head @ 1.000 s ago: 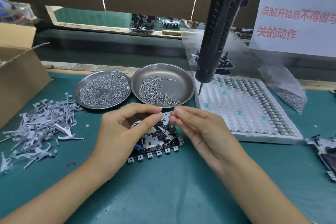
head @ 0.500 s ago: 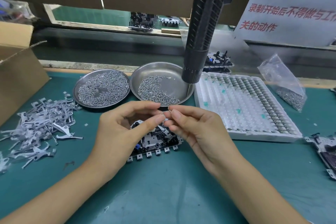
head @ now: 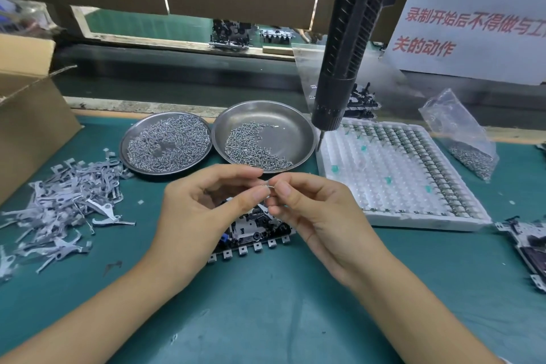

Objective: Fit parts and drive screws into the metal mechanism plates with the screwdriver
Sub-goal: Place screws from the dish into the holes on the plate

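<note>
— Steel, tiny: we pinch a small wire part (head: 268,185) between left hand (head: 206,210) and right hand (head: 313,216), above the mechanism plate (head: 254,238) on the mat. It could slip and vanish among the levers (head: 65,201).

— Agreed (its shape is too small to read). Our hands hide most of the plate — the screwdriver (head: 348,47) hangs idle above the tray (head: 413,216).
</note>
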A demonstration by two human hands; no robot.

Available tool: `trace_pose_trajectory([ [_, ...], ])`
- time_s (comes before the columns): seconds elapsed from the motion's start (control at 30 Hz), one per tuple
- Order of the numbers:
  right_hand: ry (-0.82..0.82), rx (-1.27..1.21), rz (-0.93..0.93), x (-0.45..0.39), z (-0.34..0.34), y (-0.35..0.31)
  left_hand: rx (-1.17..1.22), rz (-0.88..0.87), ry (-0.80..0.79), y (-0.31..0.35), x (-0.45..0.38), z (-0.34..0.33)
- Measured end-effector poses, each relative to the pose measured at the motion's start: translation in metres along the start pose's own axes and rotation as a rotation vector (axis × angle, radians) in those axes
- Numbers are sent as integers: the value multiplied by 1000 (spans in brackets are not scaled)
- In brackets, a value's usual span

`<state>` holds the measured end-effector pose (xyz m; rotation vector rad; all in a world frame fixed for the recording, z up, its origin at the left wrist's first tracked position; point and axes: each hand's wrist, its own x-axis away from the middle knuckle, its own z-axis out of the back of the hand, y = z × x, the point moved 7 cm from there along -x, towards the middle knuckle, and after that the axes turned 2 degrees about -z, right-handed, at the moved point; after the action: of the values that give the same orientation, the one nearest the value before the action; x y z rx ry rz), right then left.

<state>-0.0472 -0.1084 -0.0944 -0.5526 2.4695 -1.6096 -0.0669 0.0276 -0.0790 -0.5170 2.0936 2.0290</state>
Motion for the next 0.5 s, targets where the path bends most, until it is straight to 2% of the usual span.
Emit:
trace_pose_trajectory([
  [0.5,-40,-26,-12,-1,-1,3,18,-7,-22,1,-1,-2],
])
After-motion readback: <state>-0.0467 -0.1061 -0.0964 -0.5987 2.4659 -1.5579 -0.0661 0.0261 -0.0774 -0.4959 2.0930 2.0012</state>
